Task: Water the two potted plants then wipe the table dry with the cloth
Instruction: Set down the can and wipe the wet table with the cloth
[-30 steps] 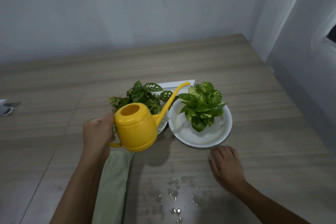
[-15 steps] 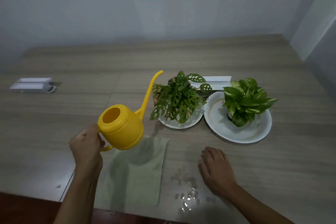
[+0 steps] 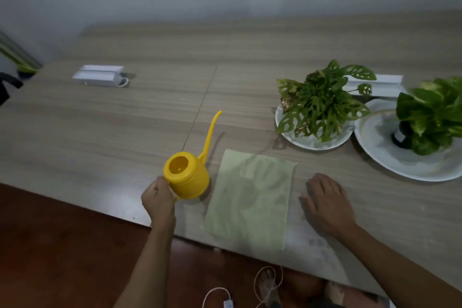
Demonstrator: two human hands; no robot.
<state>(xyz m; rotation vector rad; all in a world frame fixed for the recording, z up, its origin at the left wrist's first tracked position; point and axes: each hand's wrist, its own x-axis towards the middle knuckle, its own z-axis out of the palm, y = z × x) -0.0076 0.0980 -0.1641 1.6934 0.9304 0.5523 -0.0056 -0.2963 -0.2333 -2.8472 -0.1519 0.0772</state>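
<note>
Watering can [image 3: 187,177] now lower, beside cloth [image 3: 250,201] on wooden table [image 3: 125,120]

Left hand [image 3: 158,199] fisted, right hand [image 3: 326,204] flat

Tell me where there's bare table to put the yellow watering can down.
The widest bare stretch lies left of the watering can, between the left hand and the white box. Bare wood also runs behind the cloth toward the wall. It is crowded on the right: two plates with plants sit side by side, and the right hand rests beside the cloth.
</note>
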